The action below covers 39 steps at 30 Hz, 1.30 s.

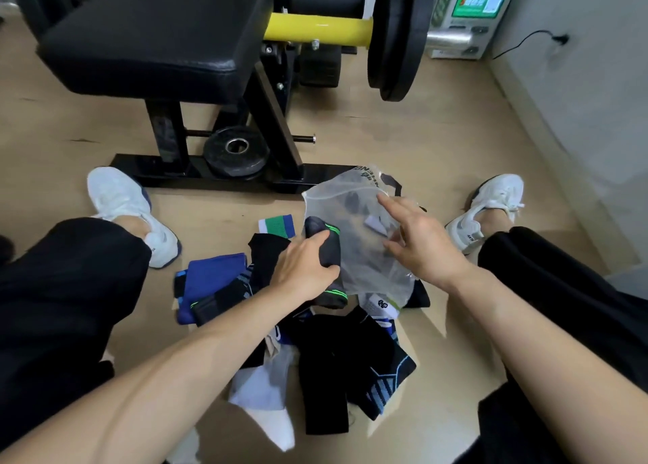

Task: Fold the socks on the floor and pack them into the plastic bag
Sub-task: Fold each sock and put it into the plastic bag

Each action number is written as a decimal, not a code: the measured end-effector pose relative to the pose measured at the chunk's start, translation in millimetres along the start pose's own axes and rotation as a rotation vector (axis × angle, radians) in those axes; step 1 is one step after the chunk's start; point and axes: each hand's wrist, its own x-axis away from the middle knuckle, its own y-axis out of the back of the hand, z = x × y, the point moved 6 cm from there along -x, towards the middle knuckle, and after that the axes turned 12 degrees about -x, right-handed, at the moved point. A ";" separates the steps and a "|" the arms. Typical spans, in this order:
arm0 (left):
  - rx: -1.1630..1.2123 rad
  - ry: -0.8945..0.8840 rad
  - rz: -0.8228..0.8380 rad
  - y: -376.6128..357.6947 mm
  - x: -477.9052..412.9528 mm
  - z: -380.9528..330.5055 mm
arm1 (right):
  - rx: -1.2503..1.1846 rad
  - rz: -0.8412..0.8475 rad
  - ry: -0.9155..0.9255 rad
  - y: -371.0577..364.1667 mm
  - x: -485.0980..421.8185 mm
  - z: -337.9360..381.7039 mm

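On tan floor (438, 130), sock pile (333, 351), weight bench (150, 32), grey wall (596, 78)

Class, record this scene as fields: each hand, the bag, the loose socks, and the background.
left hand: grips a dark green-striped sock at the bag's edge
right hand: on the plastic bag, grip unclear
bag contents: some socks visible inside
loose socks: piled on the floor
background: weight bench

Head-worn wide-angle view, facing down, near floor (438, 141)
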 end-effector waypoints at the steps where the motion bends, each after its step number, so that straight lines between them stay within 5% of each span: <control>1: 0.042 -0.030 -0.030 1.6 1.6 -6.0 | 0.029 0.006 0.006 1.2 -0.3 2.8; 10: 0.282 -0.141 -0.042 0.8 -31.6 -55.5 | -0.068 0.004 0.036 15.9 -3.2 6.5; 18: -0.344 -0.310 -0.023 -37.1 -79.7 -74.6 | -0.169 -0.056 0.019 29.8 -4.5 4.8; 25: -0.632 -0.311 0.029 -69.0 -128.7 -81.7 | -0.189 -0.078 0.031 38.8 -2.3 3.1; 30: -0.597 -0.331 0.248 -104.0 -141.8 -71.3 | -0.161 -0.071 0.028 41.8 -3.3 -3.5; 39: -0.105 -0.320 0.059 -63.8 -85.0 -64.6 | -0.120 0.015 0.019 19.1 -1.7 -4.0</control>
